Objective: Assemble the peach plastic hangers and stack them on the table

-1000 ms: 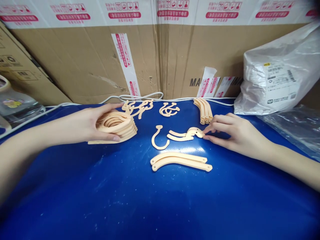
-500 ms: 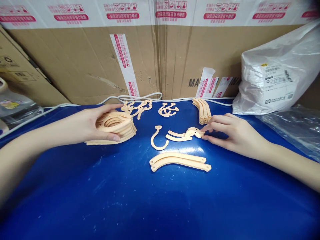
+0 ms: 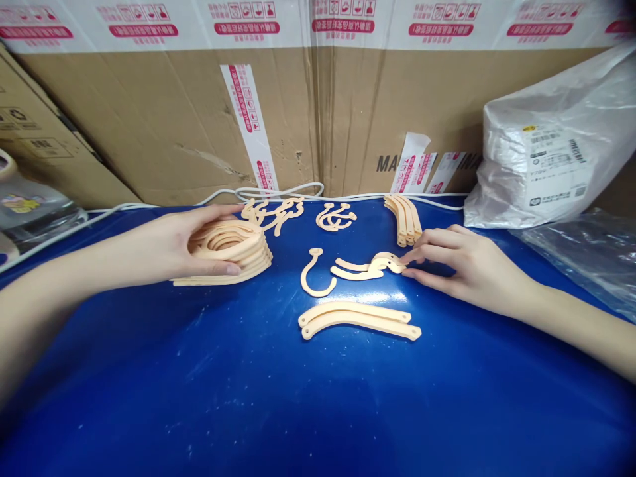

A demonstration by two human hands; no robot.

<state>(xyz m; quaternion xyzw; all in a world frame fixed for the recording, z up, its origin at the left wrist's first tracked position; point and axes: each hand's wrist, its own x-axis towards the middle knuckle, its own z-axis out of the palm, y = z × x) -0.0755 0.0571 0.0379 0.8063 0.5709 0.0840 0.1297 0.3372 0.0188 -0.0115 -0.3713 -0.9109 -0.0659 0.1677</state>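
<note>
At right, bag (image 3: pixel 599 83) holds parcel (image 3: pixel 511 169); left hand (image 3: pixel 166 250) clasps stack (image 3: pixel 246 250).

Pretty cramped setup: the whole far side is walled off by big brown cardboard boxes (image 3: pixel 163 126) standing edge to edge, with white tape (image 3: pixel 248 126) printed in red along their tops and down one front, and another box (image 3: pixel 44 146) angled in at the far left. The surface is a glossy blue tabletop (image 3: pixel 278 397), scuffed and speckled white, with a bright glare near the middle. A white cable (image 3: pixel 278 193) runs along its far edge, a crinkly plastic bag (image 3: pixel 546 146) with a printed label sits far right with clear film (image 3: pixel 586 258) just in front, and a clear container (image 3: pixel 30 212) peeks in far left.
</note>
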